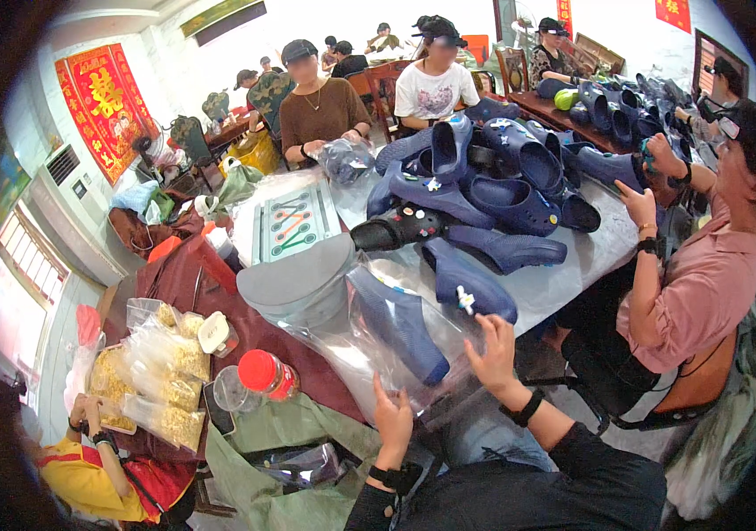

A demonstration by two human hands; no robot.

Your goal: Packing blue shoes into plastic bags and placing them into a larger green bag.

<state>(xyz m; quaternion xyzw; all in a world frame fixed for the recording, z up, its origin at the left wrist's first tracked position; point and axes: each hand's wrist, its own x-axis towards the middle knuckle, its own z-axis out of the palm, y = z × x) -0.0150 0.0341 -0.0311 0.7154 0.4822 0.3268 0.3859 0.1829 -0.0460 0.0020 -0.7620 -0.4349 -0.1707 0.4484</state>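
Observation:
My left hand (393, 423) grips the near edge of a clear plastic bag (369, 341). My right hand (493, 354) holds the bag's right side, fingers spread on the film. Inside the bag lies a dark blue clog (400, 326), pointing toward me. Another blue clog (468, 285) with a white flower charm rests on the table just beyond my right hand. Both my wrists wear black bands.
A heap of dark blue clogs (484, 173) covers the table's far side. A grey cap (294, 276), a red-lidded jar (267, 373), bagged yellow snacks (165, 363) and a green patterned board (294, 221) lie left. Several seated people ring the table; one in pink (705, 283) sits at right.

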